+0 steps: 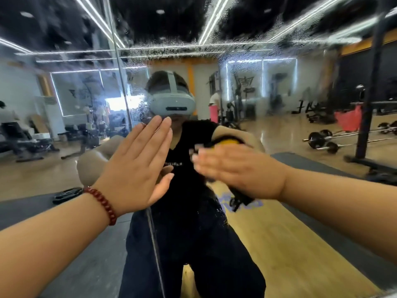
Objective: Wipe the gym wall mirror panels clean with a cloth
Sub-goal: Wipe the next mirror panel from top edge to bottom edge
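I stand close to the wall mirror (279, 67), whose right panel is covered with wet droplets and streaks across its upper part. My left hand (137, 166) lies flat on the glass with straight fingers, just right of the seam (120, 67) between two panels. My right hand (238, 168), blurred by motion, presses a dark cloth (241, 201) with a yellow part against the right panel at chest height. Its fingers look straight and point left. Most of the cloth is hidden under the hand, and a black end hangs below it.
The left panel (53, 93) reflects benches and a person at the far left. The right panel reflects barbells (322, 140), a black rack post (367, 108), and a wood floor with dark mats. My own reflection fills the centre.
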Available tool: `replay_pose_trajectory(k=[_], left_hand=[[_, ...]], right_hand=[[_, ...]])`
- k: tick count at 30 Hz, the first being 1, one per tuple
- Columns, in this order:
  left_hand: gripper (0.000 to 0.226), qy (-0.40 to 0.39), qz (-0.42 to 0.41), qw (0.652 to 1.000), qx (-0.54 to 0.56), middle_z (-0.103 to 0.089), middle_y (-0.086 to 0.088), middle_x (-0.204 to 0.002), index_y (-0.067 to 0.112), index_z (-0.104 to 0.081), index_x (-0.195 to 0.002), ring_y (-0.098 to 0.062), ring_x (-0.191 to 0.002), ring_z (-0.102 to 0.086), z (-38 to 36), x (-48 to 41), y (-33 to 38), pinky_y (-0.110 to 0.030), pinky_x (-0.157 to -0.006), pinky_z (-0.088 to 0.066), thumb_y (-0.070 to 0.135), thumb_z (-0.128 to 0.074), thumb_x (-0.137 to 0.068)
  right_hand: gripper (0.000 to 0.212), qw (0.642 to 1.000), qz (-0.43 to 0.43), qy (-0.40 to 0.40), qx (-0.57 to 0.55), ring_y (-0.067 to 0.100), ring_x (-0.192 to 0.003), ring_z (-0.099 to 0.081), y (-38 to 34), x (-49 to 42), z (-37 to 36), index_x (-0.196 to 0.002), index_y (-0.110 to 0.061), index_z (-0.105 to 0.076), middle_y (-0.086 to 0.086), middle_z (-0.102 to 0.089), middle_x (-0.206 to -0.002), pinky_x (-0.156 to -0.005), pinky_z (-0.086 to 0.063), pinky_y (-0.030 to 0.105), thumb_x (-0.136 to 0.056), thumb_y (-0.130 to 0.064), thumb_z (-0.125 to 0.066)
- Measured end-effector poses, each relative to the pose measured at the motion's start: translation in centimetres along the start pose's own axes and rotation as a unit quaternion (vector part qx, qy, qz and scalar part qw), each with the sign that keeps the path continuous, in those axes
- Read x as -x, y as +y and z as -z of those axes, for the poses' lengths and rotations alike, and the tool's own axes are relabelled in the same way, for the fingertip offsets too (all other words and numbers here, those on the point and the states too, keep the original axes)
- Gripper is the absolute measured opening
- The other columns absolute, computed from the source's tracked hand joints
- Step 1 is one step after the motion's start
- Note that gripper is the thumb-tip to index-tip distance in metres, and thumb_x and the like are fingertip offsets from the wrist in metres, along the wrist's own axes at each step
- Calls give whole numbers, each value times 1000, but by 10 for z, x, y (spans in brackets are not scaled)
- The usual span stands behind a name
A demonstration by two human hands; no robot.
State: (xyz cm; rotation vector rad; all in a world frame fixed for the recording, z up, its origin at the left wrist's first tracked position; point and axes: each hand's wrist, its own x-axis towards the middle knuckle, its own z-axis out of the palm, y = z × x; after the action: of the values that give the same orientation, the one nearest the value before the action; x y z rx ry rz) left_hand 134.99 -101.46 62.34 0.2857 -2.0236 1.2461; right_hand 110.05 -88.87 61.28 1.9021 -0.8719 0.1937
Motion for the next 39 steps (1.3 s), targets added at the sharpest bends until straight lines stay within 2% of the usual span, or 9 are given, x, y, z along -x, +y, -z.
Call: replay_pose_trajectory(k=[5, 11, 15, 19, 22, 24, 29, 33, 39], left_hand=[[74, 0, 20, 1000, 13, -24, -23, -159, -7, -32, -148, -36, -148, -21, 1, -7, 18, -51, -121, -17, 44, -37, -96], [72, 1, -2, 999, 36, -22, -20, -160, -4, -29, -151, -33, -150, -19, -3, -32, 30, -47, -122, -18, 45, -35, -98], [72, -2, -12, 999, 33, -20, -20, -161, -2, -29, -152, -33, -150, -18, -6, -41, 40, -49, -121, -17, 46, -34, -98], [70, 15, -10, 999, 31, -22, -19, -160, -3, -30, -151, -33, -149, -19, -8, -58, 50, -50, -121, -20, 43, -36, -98], [69, 25, 6, 999, 29, -22, -19, -160, -2, -29, -151, -33, -150, -19, -12, -69, 55, -49, -121, -17, 40, -38, -98], [69, 25, 11, 999, 23, -21, -19, -161, -2, -28, -152, -32, -150, -18, -14, -70, 56, -48, -122, -16, 39, -39, -97], [70, 12, -44, 999, -5, -20, -18, -161, -1, -26, -153, -33, -150, -18, -14, -63, 59, -49, -122, -17, 42, -36, -98], [70, 9, -33, 999, 21, -20, -17, -161, 0, -27, -153, -31, -150, -19, -13, -59, 73, -49, -121, -18, 42, -38, -98], [69, 18, 34, 999, 33, -22, -17, -161, -1, -29, -152, -32, -150, -19, -18, -60, 91, -46, -123, -12, 40, -40, -97]], right_hand=[[42, 984, -118, 103, 81, 30, -140, -42, 42, -26, 12, -142, -4, -51, 13, -47, -149, -116, -32, 44, -102, -9, -38], [49, 995, -42, 35, 88, 23, -146, -32, 3, 22, -18, -147, -9, -44, 7, -39, -155, -120, -27, 41, -99, -19, -43], [46, 997, -9, -6, 77, 21, -146, -33, -6, 44, -13, -149, -8, -40, 6, -39, -155, -120, -27, 38, -103, -12, -37], [44, 975, -152, 114, 113, 25, -142, -38, 36, 25, 12, -145, -7, -46, 9, -42, -151, -117, -30, 39, -102, -12, -34], [55, 953, -248, 123, 122, 30, -146, -31, 51, 26, 16, -148, -7, -42, 14, -38, -155, -119, -22, 43, -99, -30, -47], [65, 949, -272, 113, 108, 33, -148, -24, 37, 36, 5, -150, -7, -37, 17, -31, -157, -120, -20, 48, -96, -41, -51], [55, 956, -253, 105, 105, 30, -149, -23, -4, 82, -24, -151, -8, -33, 13, -30, -157, -121, -21, 45, -97, -16, -38], [52, 958, -260, 94, 79, 27, -150, -22, -10, 83, -21, -151, -7, -30, 10, -28, -158, -121, -21, 45, -100, -14, -30], [55, 901, -402, 156, 54, 30, -149, -20, 4, 53, -14, -151, -16, -38, 11, -29, -160, -121, -14, 50, -97, -27, -42]])
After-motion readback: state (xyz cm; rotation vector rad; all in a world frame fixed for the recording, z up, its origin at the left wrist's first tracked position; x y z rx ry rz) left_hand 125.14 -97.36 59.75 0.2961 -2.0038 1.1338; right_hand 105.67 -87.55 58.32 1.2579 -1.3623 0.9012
